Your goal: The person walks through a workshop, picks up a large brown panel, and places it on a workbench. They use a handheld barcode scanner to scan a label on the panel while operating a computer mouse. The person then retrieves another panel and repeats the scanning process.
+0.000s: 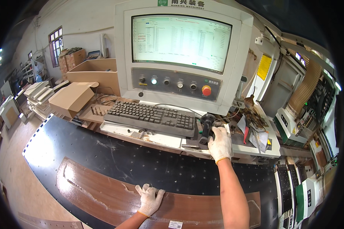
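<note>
The long brown board (pixel 197 208) lies flat on the near side of the black tabletop (pixel 114 149), stretching from left to right, with a small white label (pixel 175 224) stuck near its near edge. It looks like a rigid sheet panel, so it should keep its shape when pushed and feel fairly heavy for its length, though its thickness is hard to judge from above. Its face has a glossy sheen at the left end, which suggests a smooth finish that could slide under a light touch; pale, ragged streaks run across the left part and along the far edge, and whether they are loose film or marks cannot be told. The gloved left hand (pixel 150 199) rests on the board near its far edge, fingers spread and palm down — a steadying touch rather than a grip around it. The gloved right hand (pixel 220 144) is farther off, beside the black handheld device (pixel 206 129) to the right of the keyboard (pixel 151 116); its fingers are bent, but whether they close on anything cannot be told. The dotted tabletop looks smooth, so the board probably slides more easily than it lifts. For lifting, the long edges, held well apart toward the two ends, seem the best hold — the corners and surface finish look likeliest to chip or scuff, so dragging by one corner is worth avoiding.
</note>
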Action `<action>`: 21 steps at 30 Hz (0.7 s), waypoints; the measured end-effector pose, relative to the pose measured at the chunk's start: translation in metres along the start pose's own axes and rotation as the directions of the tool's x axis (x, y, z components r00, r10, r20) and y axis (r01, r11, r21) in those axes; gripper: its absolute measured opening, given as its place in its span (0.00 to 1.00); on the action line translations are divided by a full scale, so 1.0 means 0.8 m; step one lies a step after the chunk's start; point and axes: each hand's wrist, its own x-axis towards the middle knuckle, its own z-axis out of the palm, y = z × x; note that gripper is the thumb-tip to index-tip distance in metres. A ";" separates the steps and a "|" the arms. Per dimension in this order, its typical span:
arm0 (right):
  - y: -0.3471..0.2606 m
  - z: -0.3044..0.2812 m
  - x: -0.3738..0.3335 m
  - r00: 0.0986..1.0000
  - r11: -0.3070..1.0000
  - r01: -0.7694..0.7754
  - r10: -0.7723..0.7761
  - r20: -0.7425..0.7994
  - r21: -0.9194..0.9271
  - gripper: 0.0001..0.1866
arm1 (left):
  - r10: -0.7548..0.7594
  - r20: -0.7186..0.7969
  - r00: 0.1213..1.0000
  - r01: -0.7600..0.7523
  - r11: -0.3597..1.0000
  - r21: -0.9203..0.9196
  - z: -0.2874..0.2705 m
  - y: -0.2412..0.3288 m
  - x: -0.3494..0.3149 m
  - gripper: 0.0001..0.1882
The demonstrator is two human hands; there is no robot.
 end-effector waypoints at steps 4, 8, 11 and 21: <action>0.003 0.002 0.000 1.000 1.000 0.009 -0.010 -0.001 -0.026 0.23 | 0.004 0.008 1.000 -0.004 1.000 -0.005 -0.004 0.004 0.001 0.15; 0.003 0.001 0.000 0.999 0.998 0.048 -0.048 0.004 -0.030 0.22 | 0.069 -0.041 0.997 -0.065 0.994 0.089 -0.010 0.008 0.001 0.13; 0.002 0.001 0.000 0.999 0.999 0.040 -0.040 0.002 -0.006 0.22 | 0.034 0.000 0.999 -0.034 0.997 0.064 -0.012 0.010 0.000 0.14; 0.013 0.009 0.000 0.995 0.996 0.093 -0.093 -0.030 0.002 0.23 | 0.088 -0.004 0.996 -0.087 0.990 0.108 -0.010 0.006 -0.004 0.12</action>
